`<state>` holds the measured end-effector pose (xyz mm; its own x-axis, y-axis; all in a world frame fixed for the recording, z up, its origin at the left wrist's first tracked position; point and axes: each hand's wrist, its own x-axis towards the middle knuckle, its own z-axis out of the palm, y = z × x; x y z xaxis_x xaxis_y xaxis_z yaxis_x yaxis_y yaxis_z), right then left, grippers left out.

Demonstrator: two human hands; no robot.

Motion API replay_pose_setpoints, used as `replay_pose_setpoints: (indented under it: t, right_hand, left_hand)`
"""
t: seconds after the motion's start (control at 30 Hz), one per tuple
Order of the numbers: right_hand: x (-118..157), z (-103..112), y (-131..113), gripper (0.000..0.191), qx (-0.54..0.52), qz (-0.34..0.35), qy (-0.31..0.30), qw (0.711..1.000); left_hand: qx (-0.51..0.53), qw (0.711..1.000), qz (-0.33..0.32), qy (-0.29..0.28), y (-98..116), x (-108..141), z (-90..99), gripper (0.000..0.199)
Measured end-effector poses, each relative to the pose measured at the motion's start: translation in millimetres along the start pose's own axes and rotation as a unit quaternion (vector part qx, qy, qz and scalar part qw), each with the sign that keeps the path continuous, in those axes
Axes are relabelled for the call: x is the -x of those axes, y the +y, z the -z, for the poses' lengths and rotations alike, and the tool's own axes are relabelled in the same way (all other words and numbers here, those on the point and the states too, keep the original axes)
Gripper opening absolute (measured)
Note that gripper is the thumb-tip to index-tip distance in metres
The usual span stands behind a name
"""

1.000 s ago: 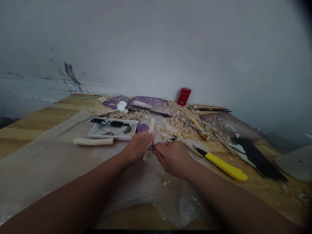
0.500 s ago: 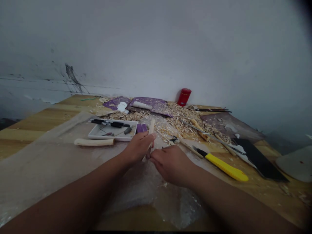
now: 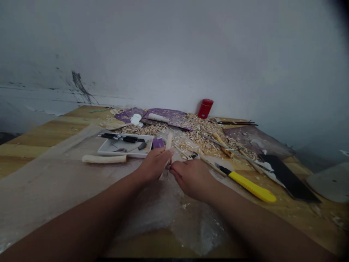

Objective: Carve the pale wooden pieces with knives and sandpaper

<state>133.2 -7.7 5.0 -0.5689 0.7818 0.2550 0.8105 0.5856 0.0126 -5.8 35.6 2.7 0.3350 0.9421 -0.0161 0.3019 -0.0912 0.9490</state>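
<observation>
Wooden stick (image 3: 169,141) gripped in left hand (image 3: 155,163); right hand (image 3: 193,178) curled at near end, grasp unclear. Likely close handwork, needs steady hold.

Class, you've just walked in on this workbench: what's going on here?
A person's left hand grips a pale wooden piece, its end pointing away. The right hand is closed close beside it; what it holds, if anything, is hidden. A white tray and another pale wooden piece lie to the left, a yellow-handled knife to the right, and wood shavings beyond.
</observation>
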Motion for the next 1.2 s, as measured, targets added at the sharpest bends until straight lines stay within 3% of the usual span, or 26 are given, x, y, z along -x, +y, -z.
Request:
replay_pose_setpoints:
  t: [0.1, 0.27, 0.43, 0.57, 0.73, 0.87, 1.03, 1.2]
  right_hand:
    - [0.6, -0.1, -0.8, 0.018, -0.009, 0.032, -0.010, 0.999]
    - [0.9, 0.5, -0.6, 0.023, 0.007, -0.014, 0.000, 1.000]
    - [1.8, 1.7, -1.7, 0.019, -0.023, 0.037, -0.013, 0.999]
    - [1.7, 1.8, -0.2, 0.024, 0.003, -0.013, -0.002, 1.000]
    - [2.2, 1.8, -3.0, 0.021, -0.020, 0.030, -0.012, 0.999]
    - [0.6, 0.3, -1.0, 0.022, -0.002, -0.002, -0.005, 1.000]
    - [0.5, 1.1, 1.0, 0.021, 0.001, 0.022, -0.021, 1.000]
    - [0.3, 1.3, 3.9, 0.023, -0.008, -0.017, -0.014, 1.000]
  left_hand:
    - [0.020, 0.999, 0.022, -0.019, 0.3, 0.8, -0.2, 0.033]
    - [0.000, 1.000, -0.007, 0.010, -1.5, -0.7, -0.2, 0.031]
    - [0.013, 0.999, 0.021, -0.023, -3.6, -0.9, -0.5, 0.033]
    - [-0.010, 1.000, -0.007, 0.002, -1.3, -0.3, -0.2, 0.032]
    - [0.024, 0.999, 0.036, -0.021, -1.3, -0.4, -0.6, 0.032]
    - [-0.002, 1.000, 0.002, -0.002, -1.5, -1.0, -0.9, 0.031]
    - [0.003, 1.000, 0.018, -0.009, 0.0, 0.4, -0.9, 0.032]
    - [-0.005, 1.000, 0.002, -0.003, 1.0, 0.9, -0.9, 0.032]
